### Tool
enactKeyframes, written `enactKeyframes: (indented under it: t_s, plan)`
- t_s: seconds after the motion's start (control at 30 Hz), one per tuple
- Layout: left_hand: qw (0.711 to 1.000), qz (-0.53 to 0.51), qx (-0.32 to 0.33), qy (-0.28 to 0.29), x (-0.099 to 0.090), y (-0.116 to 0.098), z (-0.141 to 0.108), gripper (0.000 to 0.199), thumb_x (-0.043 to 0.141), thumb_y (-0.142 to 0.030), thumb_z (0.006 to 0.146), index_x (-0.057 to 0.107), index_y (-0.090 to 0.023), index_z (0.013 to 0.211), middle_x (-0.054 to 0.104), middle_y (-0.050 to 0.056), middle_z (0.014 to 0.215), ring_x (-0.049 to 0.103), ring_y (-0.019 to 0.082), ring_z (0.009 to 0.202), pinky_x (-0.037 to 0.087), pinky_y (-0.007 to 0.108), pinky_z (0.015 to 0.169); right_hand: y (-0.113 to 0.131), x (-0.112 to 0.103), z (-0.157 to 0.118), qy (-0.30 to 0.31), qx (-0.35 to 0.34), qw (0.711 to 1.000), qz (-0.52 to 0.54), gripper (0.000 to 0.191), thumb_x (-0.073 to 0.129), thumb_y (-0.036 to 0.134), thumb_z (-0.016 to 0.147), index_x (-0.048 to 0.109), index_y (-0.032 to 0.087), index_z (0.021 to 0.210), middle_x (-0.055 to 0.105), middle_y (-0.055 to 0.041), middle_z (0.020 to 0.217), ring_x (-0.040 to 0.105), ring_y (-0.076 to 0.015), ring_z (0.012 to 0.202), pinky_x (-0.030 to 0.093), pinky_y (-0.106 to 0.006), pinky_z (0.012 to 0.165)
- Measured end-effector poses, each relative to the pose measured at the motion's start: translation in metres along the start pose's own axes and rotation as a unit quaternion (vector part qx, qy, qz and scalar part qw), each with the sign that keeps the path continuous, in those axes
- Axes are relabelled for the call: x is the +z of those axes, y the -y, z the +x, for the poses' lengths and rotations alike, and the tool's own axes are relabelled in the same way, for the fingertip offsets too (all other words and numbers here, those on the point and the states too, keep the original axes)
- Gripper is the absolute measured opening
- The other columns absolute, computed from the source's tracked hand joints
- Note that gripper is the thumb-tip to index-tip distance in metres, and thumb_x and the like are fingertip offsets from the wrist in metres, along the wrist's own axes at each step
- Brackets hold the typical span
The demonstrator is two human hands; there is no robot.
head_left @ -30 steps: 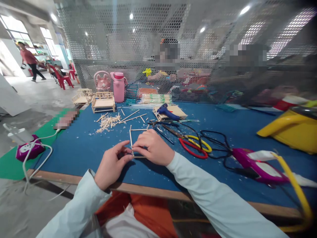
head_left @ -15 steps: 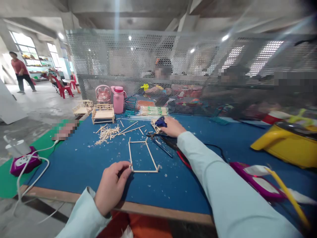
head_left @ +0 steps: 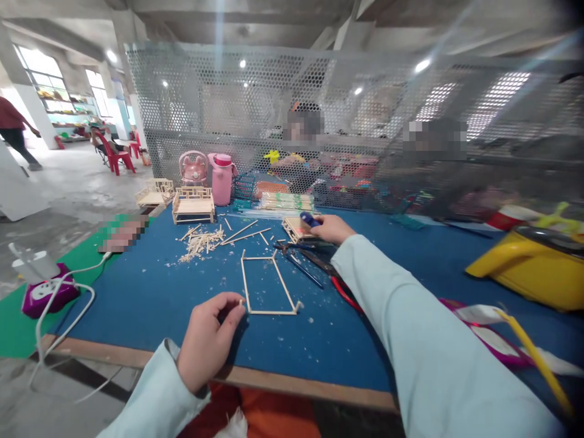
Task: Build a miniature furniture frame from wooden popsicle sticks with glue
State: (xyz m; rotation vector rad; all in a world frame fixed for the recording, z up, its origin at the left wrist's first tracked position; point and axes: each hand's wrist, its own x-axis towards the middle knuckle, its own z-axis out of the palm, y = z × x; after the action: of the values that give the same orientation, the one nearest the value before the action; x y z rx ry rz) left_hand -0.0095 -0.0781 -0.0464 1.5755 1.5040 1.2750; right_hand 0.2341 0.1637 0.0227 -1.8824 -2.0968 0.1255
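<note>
A rectangular frame of thin wooden sticks [head_left: 269,312] lies flat on the blue table, with short pegs standing at its corners. My left hand [head_left: 210,337] is closed at the near left corner, thumb and forefinger pinching the short peg there. Farther off, my right hand [head_left: 335,229] is wrapped round a dark blue tool that looks like a glue gun [head_left: 309,219]; most of it is hidden by the fingers. Just under that tool is a small wooden piece [head_left: 291,230]. Pliers with red handles [head_left: 344,295] and a blue pen-like rod [head_left: 305,272] lie by my right forearm.
Loose sticks and offcuts [head_left: 203,242] are heaped beyond the frame. Two small wooden bed-like models [head_left: 194,207] stand at the back left beside a pink bottle [head_left: 222,181]. A yellow kettle-like container [head_left: 524,267] and a purple power strip [head_left: 497,347] are at right. A perforated metal screen [head_left: 246,115] rises behind.
My right hand has shifted slightly right with the blue tool, uncovering more of the wooden piece beneath. My left hand keeps its place at the frame's corner. A person at far left has walked leftward.
</note>
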Motion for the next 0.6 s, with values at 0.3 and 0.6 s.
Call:
enactKeyframes:
  t_s: [0.3, 0.6]
  plan:
    - [0.998, -0.033, -0.027, -0.048, -0.024, 0.004, 0.003, 0.023, 0.055, -0.035, 0.076, 0.062, -0.016, 0.087, 0.066, 0.003, 0.078, 0.059, 0.014, 0.071, 0.046, 0.023, 0.066, -0.001, -0.012, -0.051, -0.097, -0.033, 0.955, 0.279, 0.04, 0.044, 0.042, 0.077, 0.06, 0.009, 0.094, 0.06, -0.0056, 0.074, 0.049, -0.0109, 0.059, 0.038, -0.023, 0.055]
    - [0.998, 0.05, -0.033, -0.029, -0.039, 0.01, 0.0, 0.024, 0.052, -0.037, 0.079, 0.061, -0.016, 0.088, 0.066, 0.003, 0.081, 0.059, 0.014, 0.072, 0.046, 0.024, 0.066, 0.032, -0.046, -0.144, 0.225, -0.244, 0.897, 0.291, 0.042, 0.049, 0.056, 0.075, 0.051, 0.018, 0.059, 0.048, 0.0014, 0.046, 0.042, -0.0095, 0.041, 0.032, -0.023, 0.04]
